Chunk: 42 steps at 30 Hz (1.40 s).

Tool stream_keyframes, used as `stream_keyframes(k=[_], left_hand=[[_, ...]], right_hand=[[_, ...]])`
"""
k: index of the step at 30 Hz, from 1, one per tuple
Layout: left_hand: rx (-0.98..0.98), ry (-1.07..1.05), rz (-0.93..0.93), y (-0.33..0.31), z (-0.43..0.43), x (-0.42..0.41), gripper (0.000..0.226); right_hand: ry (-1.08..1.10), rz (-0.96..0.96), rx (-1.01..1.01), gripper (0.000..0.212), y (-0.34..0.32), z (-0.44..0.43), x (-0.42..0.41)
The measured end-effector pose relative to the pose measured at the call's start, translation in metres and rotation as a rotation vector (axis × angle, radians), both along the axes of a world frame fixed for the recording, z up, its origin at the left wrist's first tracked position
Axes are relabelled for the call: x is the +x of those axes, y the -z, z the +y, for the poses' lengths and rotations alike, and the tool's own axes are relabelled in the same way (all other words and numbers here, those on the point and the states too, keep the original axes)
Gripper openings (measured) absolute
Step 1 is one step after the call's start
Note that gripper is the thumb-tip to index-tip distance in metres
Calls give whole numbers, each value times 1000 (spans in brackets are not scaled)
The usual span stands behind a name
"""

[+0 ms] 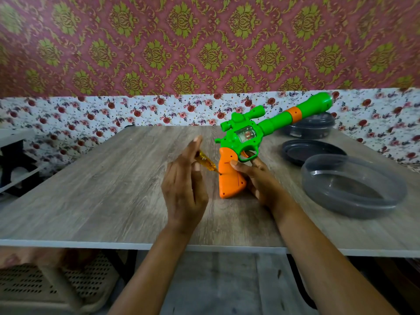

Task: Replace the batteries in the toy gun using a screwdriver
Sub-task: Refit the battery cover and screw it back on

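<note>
A green toy gun (pixel 256 129) with an orange grip (pixel 229 178) stands with its grip end on the wooden table (pixel 102 189), barrel pointing up to the back right. My right hand (pixel 261 180) grips the orange grip from the right, thumb across its front. My left hand (pixel 185 180) holds a yellow translucent screwdriver (pixel 205 161) between thumb and fingers. The screwdriver's tip touches the left edge of the orange grip. The other fingers of my left hand are fairly straight.
A grey round container (pixel 354 192) sits on the table at the right. Behind it lie a dark lid (pixel 311 151) and another dark round container (pixel 311 128). A floral wall runs behind the table. A pale perforated basket (pixel 45 285) shows below the table's front edge.
</note>
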<state>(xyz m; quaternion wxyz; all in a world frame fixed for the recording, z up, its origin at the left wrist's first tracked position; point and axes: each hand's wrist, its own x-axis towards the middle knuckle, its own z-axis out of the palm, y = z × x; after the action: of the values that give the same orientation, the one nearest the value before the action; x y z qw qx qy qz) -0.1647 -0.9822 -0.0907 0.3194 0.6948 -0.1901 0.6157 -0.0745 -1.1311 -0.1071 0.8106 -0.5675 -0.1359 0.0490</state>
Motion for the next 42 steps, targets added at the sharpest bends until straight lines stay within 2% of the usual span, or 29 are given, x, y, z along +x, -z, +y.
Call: stream_keyframes(k=[8,13,20,26,34,39,42], left_hand=[[11,-8,-75,1,6,6,21],[-2,-17,-43,0,1,1,32],[3,18,-66,1,4,4,17],[-8,-16,1,0,2,3,31],[-44,-12,-37,2,5,6,19],[-46,-20,11,-1,3,2,33],[-14,8,5,-1,2,2,33]], right_hand=[[-1,4,-12,49,-2,0,-2],[-6,15,-18,49,-3,-1,-3],[-13,26,-5,50,-4,0,-4],[-8,32,-15,50,-4,0,-4],[-6,34,-20,54,-2,0,-2],[-9,40,-38,53,-3,0,-2],[-4,53,-50,55,-2,-1,-2]])
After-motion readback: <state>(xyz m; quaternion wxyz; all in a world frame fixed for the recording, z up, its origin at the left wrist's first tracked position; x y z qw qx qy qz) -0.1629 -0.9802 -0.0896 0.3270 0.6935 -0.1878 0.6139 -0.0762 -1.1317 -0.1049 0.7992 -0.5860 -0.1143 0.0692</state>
